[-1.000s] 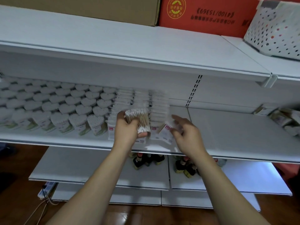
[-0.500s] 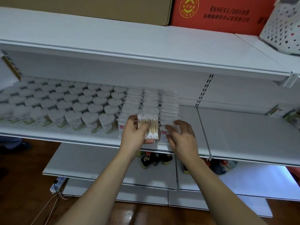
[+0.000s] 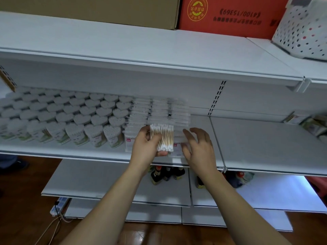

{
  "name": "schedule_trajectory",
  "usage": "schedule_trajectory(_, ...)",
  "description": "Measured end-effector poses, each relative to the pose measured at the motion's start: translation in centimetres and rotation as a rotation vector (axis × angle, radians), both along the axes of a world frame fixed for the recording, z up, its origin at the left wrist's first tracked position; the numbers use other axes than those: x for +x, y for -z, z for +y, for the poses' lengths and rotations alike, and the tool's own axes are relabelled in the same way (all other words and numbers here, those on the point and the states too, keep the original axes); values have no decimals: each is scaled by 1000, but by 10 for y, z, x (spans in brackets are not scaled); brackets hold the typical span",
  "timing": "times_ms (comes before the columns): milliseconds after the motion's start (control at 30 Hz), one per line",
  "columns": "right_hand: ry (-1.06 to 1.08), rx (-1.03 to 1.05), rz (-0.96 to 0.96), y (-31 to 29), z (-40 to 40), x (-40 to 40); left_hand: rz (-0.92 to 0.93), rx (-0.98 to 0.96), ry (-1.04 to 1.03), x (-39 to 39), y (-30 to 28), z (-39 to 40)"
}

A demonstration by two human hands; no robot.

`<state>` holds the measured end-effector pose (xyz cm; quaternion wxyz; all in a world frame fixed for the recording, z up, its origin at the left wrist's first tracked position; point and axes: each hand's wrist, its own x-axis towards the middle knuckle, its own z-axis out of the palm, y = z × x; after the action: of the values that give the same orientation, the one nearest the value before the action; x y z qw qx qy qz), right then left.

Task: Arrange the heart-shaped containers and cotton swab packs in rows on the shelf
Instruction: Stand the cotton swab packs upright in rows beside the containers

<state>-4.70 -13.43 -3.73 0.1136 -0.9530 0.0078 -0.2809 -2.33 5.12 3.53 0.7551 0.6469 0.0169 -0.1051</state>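
The left hand [image 3: 145, 147] grips a clear cotton swab pack [image 3: 161, 137] — pale wooden sticks with white tips at both ends — upright at the front of the shelf [image 3: 265, 138], before the stacked rows of packs [image 3: 159, 110]. The right hand [image 3: 199, 147] hovers just beside it, fingers loosely spread, holding nothing. White-topped heart-shaped containers [image 3: 70, 117] fill rows to the left — their lower halves show green labels.

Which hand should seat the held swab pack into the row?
Left, probably. The left hand already grips the swab pack just in front of the pack rows; the right hand holds nothing.
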Motion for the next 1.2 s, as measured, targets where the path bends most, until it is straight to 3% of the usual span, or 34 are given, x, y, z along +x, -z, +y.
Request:
schedule_trajectory(67,-11,230,-22,-10,3,-8,11,-37,29,1,1,-3)
schedule_trajectory(167,4,762,90,-32,11,-23,-37,-34,94,0,5,-13)
schedule_trajectory(300,43,1288,64,-67,8,-36,-454,243,118,-3,11,-35)
schedule_trajectory(367,1,1409,116,-78,4,-40,-669,375,215,-7,12,-48)
schedule_trajectory(500,85,1203,64,-80,-24,-46,-592,349,311,-18,13,-72)
schedule_trajectory(667,-25,1251,37,-83,-68,-52,-408,373,204,-6,12,-104)
schedule_trajectory(800,-9,1290,-54,-77,-100,-38,-274,275,138,2,8,-133)
schedule_trajectory(900,-7,1260,20,-66,-123,-26,-263,251,66,3,5,-155)
schedule_trajectory(967,-42,1129,102,-60,-136,-15,-318,279,56,5,4,-166)
schedule_trajectory(1033,-42,971,134,-56,-147,-1,-414,449,48,8,10,-169)
schedule_trajectory(1133,-30,738,133,-47,-158,25,-643,860,-16,19,23,-156)
schedule_trajectory(1200,-61,590,132,-39,-159,46,-716,1084,101,30,24,-142)
